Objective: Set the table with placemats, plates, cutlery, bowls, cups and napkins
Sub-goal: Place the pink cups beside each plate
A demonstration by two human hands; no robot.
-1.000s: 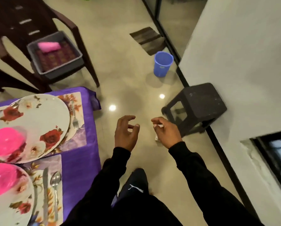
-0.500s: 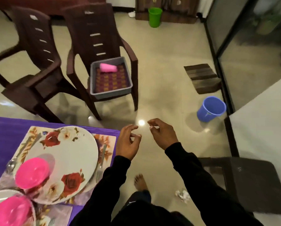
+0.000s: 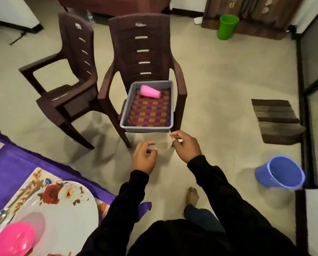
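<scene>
Pink cup (image 3: 150, 91) lies on its side at the far end of a grey tub (image 3: 146, 127), resting on the checked purple-and-orange cloth (image 3: 150, 111) that lines it; the tub sits on the seat of the nearer brown plastic chair (image 3: 141, 52). Both hands are in front of the tub's near rim and apart from it, holding nothing: the left hand (image 3: 144, 159) hangs with loosely curled fingers, and the right hand (image 3: 185, 145) has its fingertips drawn toward the thumb, though nothing shows between them.

The step in hand looks like fetching that cup for the table. To do it well, reach over the near wall of the tub, take the cup round its body rather than by the rim, and lift it clear of the cloth so the lining does not drag. The checked cloth may be the napkins or a further placemat; I cannot tell which.

At lower left the tabletop, under a purple tablecloth (image 3: 16, 163), already carries a floral placemat (image 3: 34, 177), a rose-patterned plate (image 3: 67, 206), a pink bowl (image 3: 12, 239) and a spoon (image 3: 4, 214). A second brown chair (image 3: 75, 58) stands just beside the first. On the pale tiled floor (image 3: 219, 89) are a blue bucket (image 3: 280, 172), a green bin (image 3: 227, 26) and a dark mat (image 3: 276, 121).
</scene>
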